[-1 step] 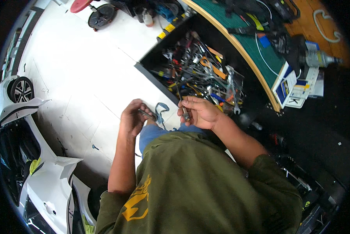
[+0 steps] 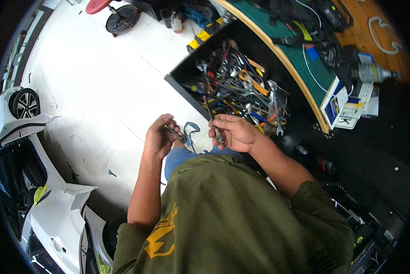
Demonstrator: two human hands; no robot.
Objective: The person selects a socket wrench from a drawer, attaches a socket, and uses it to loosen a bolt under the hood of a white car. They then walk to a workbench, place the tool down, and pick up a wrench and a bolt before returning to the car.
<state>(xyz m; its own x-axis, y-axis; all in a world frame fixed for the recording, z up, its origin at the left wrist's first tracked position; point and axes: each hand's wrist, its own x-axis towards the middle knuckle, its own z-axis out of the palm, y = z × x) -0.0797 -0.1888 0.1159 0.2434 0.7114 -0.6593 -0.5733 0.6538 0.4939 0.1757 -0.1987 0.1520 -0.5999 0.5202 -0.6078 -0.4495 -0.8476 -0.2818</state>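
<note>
My left hand [image 2: 160, 138] grips a small dark metal piece [image 2: 174, 133] between thumb and fingers. My right hand [image 2: 236, 132] is closed on a long slim metal tool [image 2: 212, 118], its shaft pointing up and away from me toward the drawer. The two hands are level, a short gap apart, above my knee in blue trousers [image 2: 180, 157]. I cannot tell what kind of tool either piece is.
An open black drawer [image 2: 180, 84] crammed with wrenches, pliers and screwdrivers lies just beyond my right hand. A curved workbench with a green mat [image 2: 305, 59] stands at the upper right. A white car [image 2: 54, 219] with a wheel [image 2: 26, 104] fills the left. A red stool [image 2: 118, 16] is far back.
</note>
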